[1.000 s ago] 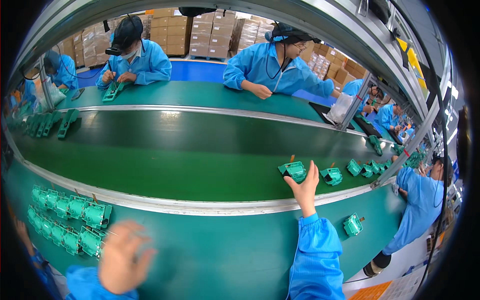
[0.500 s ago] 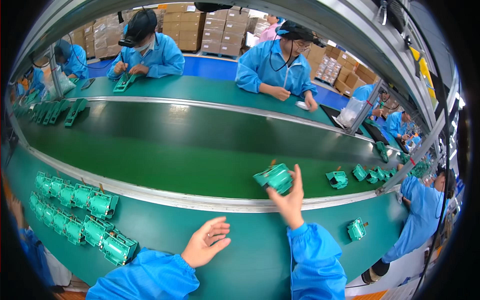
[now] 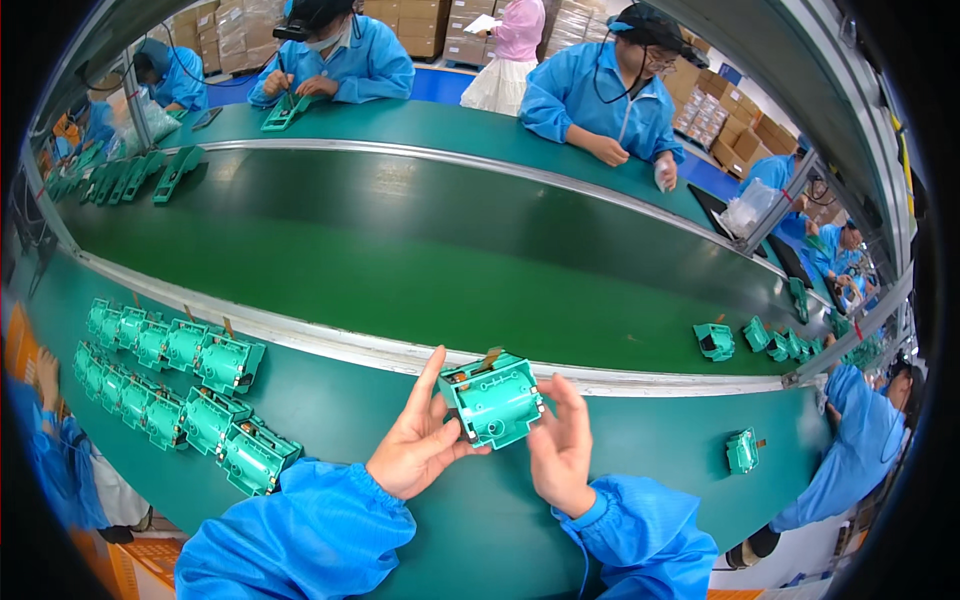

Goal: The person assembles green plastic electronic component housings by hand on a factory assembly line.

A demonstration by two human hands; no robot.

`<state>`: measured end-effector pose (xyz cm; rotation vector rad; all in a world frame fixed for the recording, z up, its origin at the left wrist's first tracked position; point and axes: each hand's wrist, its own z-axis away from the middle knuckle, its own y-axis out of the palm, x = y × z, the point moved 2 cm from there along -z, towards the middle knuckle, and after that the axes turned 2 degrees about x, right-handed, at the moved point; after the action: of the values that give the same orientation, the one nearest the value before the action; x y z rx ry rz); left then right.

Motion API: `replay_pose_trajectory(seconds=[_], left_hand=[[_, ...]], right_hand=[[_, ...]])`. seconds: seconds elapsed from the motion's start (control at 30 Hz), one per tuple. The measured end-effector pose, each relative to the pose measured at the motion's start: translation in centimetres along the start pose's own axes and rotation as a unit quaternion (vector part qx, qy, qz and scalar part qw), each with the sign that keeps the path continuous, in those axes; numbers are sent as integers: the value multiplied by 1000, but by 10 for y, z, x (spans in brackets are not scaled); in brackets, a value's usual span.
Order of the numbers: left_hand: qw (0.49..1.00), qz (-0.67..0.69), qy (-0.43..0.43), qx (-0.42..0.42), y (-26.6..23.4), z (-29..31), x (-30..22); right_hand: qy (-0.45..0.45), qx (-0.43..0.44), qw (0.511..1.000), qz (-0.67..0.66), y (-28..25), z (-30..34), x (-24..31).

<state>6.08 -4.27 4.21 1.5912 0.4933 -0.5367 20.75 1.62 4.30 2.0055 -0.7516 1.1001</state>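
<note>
The belt (image 3: 400, 260), the largest thing before us, sweeps across the middle of the frame. Our bench (image 3: 640, 430) fills the lower part, and a pale rail (image 3: 320, 337) divides the two, perhaps so that parts on one stay off the other. Across the top we see the far bench (image 3: 440, 125), where one worker (image 3: 360, 60) sits at upper left and another (image 3: 590, 90) at upper right.

At the left of the frame, two slanting rows (image 3: 205, 420) of green units stand close together, probably to save room and leave the middle of our bench to our hands. More units (image 3: 715, 342) line the belt at right.

Our left hand (image 3: 415, 450) pinches the held unit (image 3: 497, 402) at its left side, index finger up along it and thumb across the lower edge. Our right hand (image 3: 562, 450) is half curled at the opposite side; we cannot tell whether it grips. The held unit is at lower centre, above our bench and slightly tilted, likely kept between both hands for balance.

A lone unit (image 3: 742, 452) lies at lower right, well apart from the rows. Smallest is the brown tab (image 3: 492, 356) atop the held unit, clear of our fingers.
</note>
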Motion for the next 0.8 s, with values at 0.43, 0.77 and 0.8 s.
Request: replay_pose_trajectory(seconds=[0.43,0.77,0.8], left_hand=[[999,21,32,21,-3,-3,-6],[999,-29,19,19,-11,-4,-2],[999,-28,17,20,-11,-4,-1]], right_hand=[[-40,5,998,51,-11,-1,-3],[134,-2,983,-127,-10,-9,4],[174,-5,975,-137,-11,-9,2]])
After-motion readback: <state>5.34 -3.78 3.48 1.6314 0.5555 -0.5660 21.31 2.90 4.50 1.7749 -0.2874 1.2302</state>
